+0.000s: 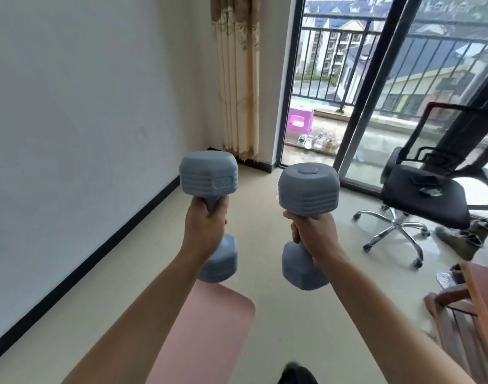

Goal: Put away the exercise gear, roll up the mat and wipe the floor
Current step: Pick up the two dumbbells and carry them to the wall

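Both hands [205,225] [313,234] grip upright dumbbells [208,173] [307,189] above the mat's [209,328] end, bare floor [278,314] ahead.

I see two grey-blue dumbbells, both upright, held off the floor side by side, apart. Left dumbbell [208,173] has a weight mark on its upper head, unreadable. Right dumbbell [308,189] shows a round cap on top. Pink mat [209,328] lies flat, unrolled, below them.

Two grey dumbbells, a left dumbbell [208,176] and a right dumbbell [308,189], are up in two hands. One pink mat [209,328], one office chair [422,195], one purple stool [300,121].
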